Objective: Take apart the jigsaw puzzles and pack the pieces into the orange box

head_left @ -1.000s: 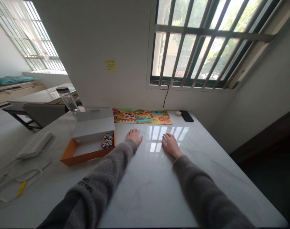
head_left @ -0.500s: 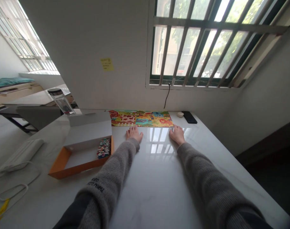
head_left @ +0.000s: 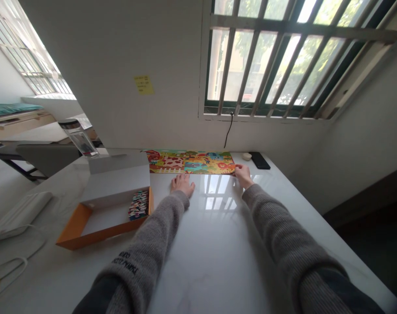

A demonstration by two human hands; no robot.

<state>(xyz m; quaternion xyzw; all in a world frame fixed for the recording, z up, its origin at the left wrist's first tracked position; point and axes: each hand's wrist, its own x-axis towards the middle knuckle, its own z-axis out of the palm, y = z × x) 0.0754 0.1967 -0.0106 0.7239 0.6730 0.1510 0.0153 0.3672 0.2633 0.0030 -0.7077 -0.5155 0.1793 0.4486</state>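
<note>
The left hand lay palm down on the white marble tabletop, its grip open with the fingers apart, just in front of the colourful farm puzzle board. The right hand touched the board's near right corner, though it could not be told whether that grip was clamped on it. The board lay flat near the wall. Left of the hands sat an orange box holding multicoloured pieces. The printed letters on the left sleeve and the writing on a yellow sticky note were too blurred to read.
</note>
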